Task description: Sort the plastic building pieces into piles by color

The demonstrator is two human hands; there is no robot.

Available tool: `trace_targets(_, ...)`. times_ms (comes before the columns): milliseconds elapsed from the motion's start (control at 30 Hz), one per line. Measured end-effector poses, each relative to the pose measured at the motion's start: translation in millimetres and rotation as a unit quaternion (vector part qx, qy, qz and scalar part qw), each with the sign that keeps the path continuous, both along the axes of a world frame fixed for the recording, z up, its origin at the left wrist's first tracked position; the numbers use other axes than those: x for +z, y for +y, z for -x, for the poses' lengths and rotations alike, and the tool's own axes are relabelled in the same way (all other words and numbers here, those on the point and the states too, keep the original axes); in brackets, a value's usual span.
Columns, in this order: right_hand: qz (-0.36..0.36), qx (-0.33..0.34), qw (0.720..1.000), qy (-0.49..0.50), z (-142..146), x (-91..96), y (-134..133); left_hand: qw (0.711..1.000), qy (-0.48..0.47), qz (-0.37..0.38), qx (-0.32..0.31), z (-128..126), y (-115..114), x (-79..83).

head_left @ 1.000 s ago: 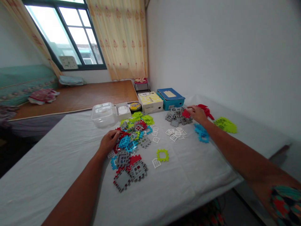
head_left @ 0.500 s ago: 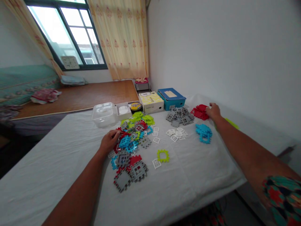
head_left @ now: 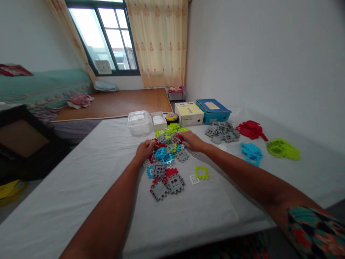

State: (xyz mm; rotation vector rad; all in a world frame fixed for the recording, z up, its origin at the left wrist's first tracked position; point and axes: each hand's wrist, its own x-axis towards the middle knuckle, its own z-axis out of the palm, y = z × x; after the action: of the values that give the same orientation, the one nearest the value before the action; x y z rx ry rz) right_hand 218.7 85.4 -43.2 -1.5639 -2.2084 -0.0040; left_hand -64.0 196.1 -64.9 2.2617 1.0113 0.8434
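Note:
A mixed pile of plastic interlocking building tiles (head_left: 167, 153) in grey, red, blue and lime green lies on the white-covered table. My left hand (head_left: 145, 150) rests at the pile's left edge, its fingers curled together against red tiles (head_left: 161, 145); what they hold is hidden. My right hand (head_left: 192, 140) reaches across the pile's upper right side, fingers stretched out and touching tiles beside a grey window-patterned tile (head_left: 176, 139). In front of the pile lie a lime square frame tile (head_left: 202, 172) and a white lattice window piece (head_left: 194, 179).
Sorted heaps stand to the right: grey tiles (head_left: 222, 132), red tiles (head_left: 250, 129), blue tiles (head_left: 251, 153) and lime tiles (head_left: 283, 149). Behind the pile are a clear plastic container (head_left: 139, 123), a white tray (head_left: 159, 121), a yellow-and-white box (head_left: 189, 113) and a blue box (head_left: 213, 111).
My right hand has left the red heap at the far right and come back to the mixed pile. My left hand stays at the pile's left edge. The view has turned left.

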Motion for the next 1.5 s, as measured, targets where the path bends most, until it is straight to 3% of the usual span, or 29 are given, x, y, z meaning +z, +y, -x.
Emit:
trace_targets(167,0.056,-0.013,0.998,-0.033,9,8.0,18,1.000,0.009,-0.005,-0.003,0,-6,5.3)
trace_targets(367,0.039,-0.017,0.999,-0.015,1,14.3,-21,1.000,0.024,-0.004,0.006,-1,-4,3.2)
trace_targets(500,0.105,-0.056,0.988,0.096,-17,16.4,-45,1.000,0.022,-0.009,0.004,-1,0,1.0)
trace_targets(667,0.212,-0.076,0.932,0.283,-40,15.0,-57,1.000,0.024,-0.008,0.005,0,-1,2.9)
trace_targets(833,0.209,-0.061,0.920,0.326,-46,14.9,-63,0.999,0.030,0.006,0.009,0,-3,5.8)
trace_targets(967,0.197,-0.080,0.901,0.377,-47,19.0,-68,0.999,0.031,0.010,0.016,0,-3,6.3)
trace_targets(1033,0.179,-0.089,0.905,0.376,-58,22.7,-71,0.999,0.031,0.009,0.015,1,-2,6.3)
trace_targets(1133,0.107,-0.140,0.915,0.362,-97,30.0,-80,1.000,0.026,0.011,0.013,2,-1,6.0)
trace_targets(1233,-0.010,-0.264,0.900,0.347,-161,36.0,-96,0.999,0.023,0.015,0.024,3,-1,5.9)
trace_targets(1367,-0.144,-0.473,0.840,0.225,-255,37.3,-125,0.999,0.034,0.012,0.027,3,1,6.6)
trace_targets(1500,-0.178,-0.612,0.759,0.135,-311,30.8,-146,0.999,0.035,0.010,0.027,3,3,6.0)
